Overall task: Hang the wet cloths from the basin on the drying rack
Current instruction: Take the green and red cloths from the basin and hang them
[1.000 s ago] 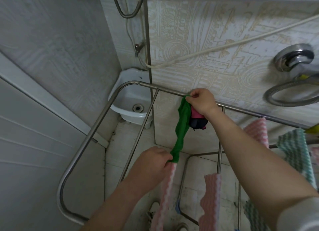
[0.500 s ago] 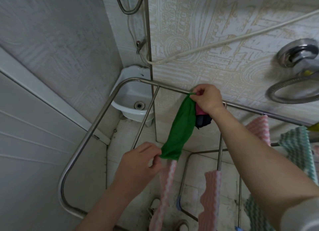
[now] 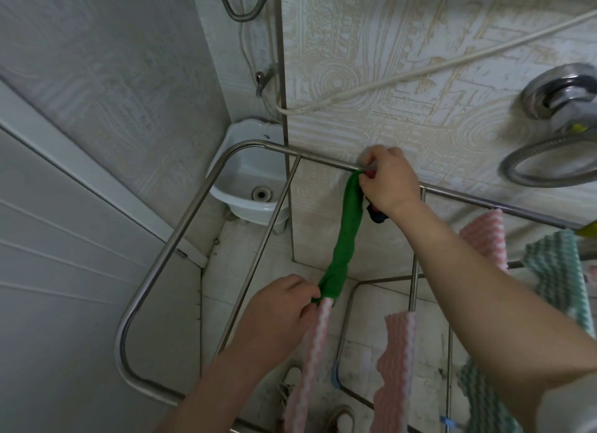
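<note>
At the far rail of the drying rack [image 3: 323,159], your right hand [image 3: 387,182] is clamped on the top end of the green cloth [image 3: 347,235], with the fingers curled around it. Whether the cloth touches the rail or sits just beside it cannot be told. The same hand also grips a dark and pink bundle [image 3: 376,213], which shows below the palm. Your left hand [image 3: 277,306] pinches the lower end of the green cloth. The cloth therefore runs taut and twisted between both hands and is not yet draped over the rail.

Likely faults from this position:
- If you release the lower end before the cloth lies over the rail, the wet cloth may slide off to the floor [image 3: 232,261].
- If you loosen the right hand to spread the green cloth, the bundle held with it may drop.
- If the cloth stays twisted, it will probably dry poorly.

Limits of view:
- A pink wavy cloth [image 3: 310,361] hangs directly below the left hand; contact between them cannot be confirmed.
- The palm hides what the bundle consists of.
- Your forearm cuts off the green-and-white cloth [image 3: 555,264] on the right.
- It is unclear whether the white corner sink [image 3: 255,187] is the basin.
</note>
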`<move>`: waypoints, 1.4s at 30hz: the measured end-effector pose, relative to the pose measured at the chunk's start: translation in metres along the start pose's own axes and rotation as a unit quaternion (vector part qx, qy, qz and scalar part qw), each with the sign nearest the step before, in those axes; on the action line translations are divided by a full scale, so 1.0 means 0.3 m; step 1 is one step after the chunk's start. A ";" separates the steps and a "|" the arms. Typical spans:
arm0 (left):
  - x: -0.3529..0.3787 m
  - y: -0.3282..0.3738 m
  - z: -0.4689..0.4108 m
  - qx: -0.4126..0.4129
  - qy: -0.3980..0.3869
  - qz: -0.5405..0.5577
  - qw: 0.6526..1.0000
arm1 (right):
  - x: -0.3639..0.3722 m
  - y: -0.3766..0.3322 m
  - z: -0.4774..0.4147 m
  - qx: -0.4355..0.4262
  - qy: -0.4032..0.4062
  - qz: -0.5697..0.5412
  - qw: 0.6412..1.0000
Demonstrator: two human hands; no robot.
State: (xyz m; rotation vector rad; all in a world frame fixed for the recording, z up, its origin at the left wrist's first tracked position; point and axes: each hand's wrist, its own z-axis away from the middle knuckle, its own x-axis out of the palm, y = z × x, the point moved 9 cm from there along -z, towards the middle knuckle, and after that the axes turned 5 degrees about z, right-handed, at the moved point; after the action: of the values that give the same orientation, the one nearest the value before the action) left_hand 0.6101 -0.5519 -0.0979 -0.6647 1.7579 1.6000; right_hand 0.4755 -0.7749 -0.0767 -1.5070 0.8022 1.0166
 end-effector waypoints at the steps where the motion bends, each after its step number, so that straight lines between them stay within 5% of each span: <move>1: 0.006 0.001 -0.004 0.005 -0.004 0.002 1.000 | -0.002 -0.014 0.025 -0.015 -0.024 -0.004 1.000; 6: 0.037 -0.012 -0.027 0.009 -0.010 -0.020 1.000 | 0.057 -0.043 0.294 -0.044 -0.243 -0.029 0.969; 9: 0.027 -0.006 -0.035 0.013 0.007 -0.022 1.000 | 0.128 -0.058 0.468 -0.046 -0.290 -0.051 0.955; 13: -0.006 0.020 -0.044 0.011 0.024 -0.016 1.000 | 0.165 -0.069 0.573 -0.027 -0.251 -0.084 0.964; 24: -0.011 0.150 -0.040 0.156 0.016 -0.109 0.981 | 0.074 -0.099 0.673 -0.025 0.003 0.085 0.996; 28: 0.032 0.120 -0.019 0.151 -0.033 -0.136 0.979 | 0.109 -0.081 0.714 0.021 -0.035 0.110 0.993; 32: 0.037 0.086 -0.023 0.087 -0.066 -0.073 0.991 | 0.173 -0.036 0.718 0.072 -0.170 0.027 0.983; 36: 0.002 0.074 -0.057 -0.003 -0.011 0.035 0.999 | 0.129 -0.022 0.666 0.105 -0.152 -0.184 0.965; 42: 0.088 0.052 -0.062 -0.086 -0.048 0.084 0.992 | 0.175 -0.067 0.631 0.083 -0.207 -0.216 0.950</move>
State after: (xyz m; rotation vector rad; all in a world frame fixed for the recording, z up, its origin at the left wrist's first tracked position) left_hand 0.5789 -0.5668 -0.1070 -0.5204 1.6542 1.8823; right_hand 0.4815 -0.5831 -0.1236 -1.1928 0.2345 0.8639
